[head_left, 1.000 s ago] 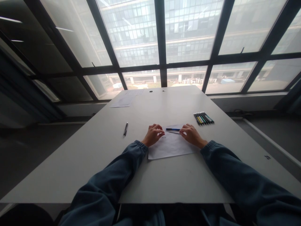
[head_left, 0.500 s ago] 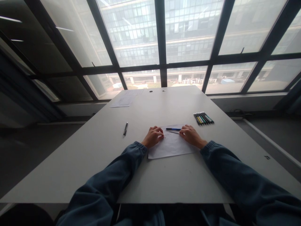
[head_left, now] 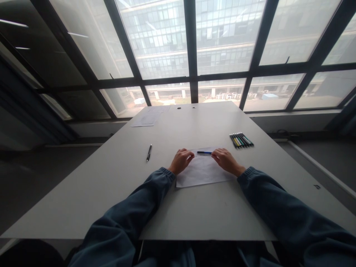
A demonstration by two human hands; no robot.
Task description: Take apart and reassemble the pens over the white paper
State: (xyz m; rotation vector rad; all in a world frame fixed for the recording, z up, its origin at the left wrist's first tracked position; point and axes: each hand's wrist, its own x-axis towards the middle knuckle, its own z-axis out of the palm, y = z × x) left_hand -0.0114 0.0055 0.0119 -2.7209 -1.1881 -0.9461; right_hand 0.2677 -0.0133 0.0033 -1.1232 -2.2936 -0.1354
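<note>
A sheet of white paper [head_left: 204, 174] lies on the table under both of my hands. My left hand [head_left: 182, 160] is closed in a pinch over the paper's left part; whatever is between the fingertips is too small to make out. In a pinch too, my right hand [head_left: 225, 160] holds a thin stick that looks like a pen refill [head_left: 204, 154], pointing left towards my left fingertips. Just behind the refill lies a blue and black pen [head_left: 204, 152] on the paper, its right end close to my right fingers.
A black pen [head_left: 149, 152] lies to the left on the white table [head_left: 111, 200]. To the right, several pens [head_left: 241, 140] with coloured parts lie side by side. More paper [head_left: 144, 118] rests at the far left, before the windows.
The refill in my right hand has moved slightly away from me, closer to the blue pen. My left fingertips have shifted a little farther forward, level with it.
</note>
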